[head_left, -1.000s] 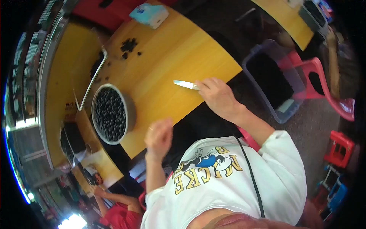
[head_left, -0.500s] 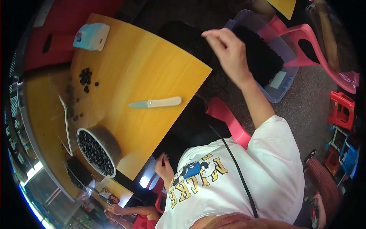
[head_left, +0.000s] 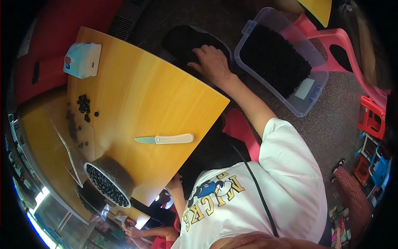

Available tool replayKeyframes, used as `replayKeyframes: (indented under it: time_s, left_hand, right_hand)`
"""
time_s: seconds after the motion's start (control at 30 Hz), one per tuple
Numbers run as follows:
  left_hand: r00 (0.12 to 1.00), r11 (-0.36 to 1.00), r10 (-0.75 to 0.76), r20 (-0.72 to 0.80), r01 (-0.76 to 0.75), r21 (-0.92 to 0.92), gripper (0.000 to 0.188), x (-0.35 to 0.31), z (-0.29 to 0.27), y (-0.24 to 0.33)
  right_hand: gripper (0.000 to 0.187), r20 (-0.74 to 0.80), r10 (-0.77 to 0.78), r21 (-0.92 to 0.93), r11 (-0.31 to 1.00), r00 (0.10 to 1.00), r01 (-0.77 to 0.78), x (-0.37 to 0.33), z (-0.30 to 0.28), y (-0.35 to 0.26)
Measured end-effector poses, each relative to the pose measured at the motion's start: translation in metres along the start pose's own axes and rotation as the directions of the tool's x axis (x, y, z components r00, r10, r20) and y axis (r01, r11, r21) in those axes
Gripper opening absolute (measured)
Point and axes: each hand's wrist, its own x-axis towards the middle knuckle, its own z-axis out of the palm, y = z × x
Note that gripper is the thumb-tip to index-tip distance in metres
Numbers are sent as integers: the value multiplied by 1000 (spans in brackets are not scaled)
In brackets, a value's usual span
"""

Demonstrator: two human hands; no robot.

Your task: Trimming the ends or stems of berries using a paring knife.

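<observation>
Knife w/ grey blade & cream handle (head_left: 163, 139) lies loose mid-frame on the yellow wood-look tabletop (head_left: 153, 91). R hand (head_left: 213, 64), upper centre, is over or on a dark rounded container (head_left: 180, 39), contact unclear; grip released, fingers apart, nothing visible in it. L hand (head_left: 176, 181), lower centre by the tabletop edge, mostly hidden, can't tell its grip. Prob. best: R wrist clear of the clear plastic tub (head_left: 317, 79), centre-right, fingers relaxed, reach unhurried.

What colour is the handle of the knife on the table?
Pale cream, close to off-white; the knife handle shows best in the head view.
</observation>
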Motion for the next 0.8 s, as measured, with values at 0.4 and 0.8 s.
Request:
replayKeyframes:
  time_s: [0.4,0.8]
  left_hand:
    - [950,954,288,-117,-274,122,20,-1,10,-10]
    - [976,977,214,-41,-213,23,22,28,2,-61]
  right_hand:
    - [24,61,18,5,1000,998,-18,20,5,9]
    - [25,26,-15,-31,999,1000,16,18,15,6]
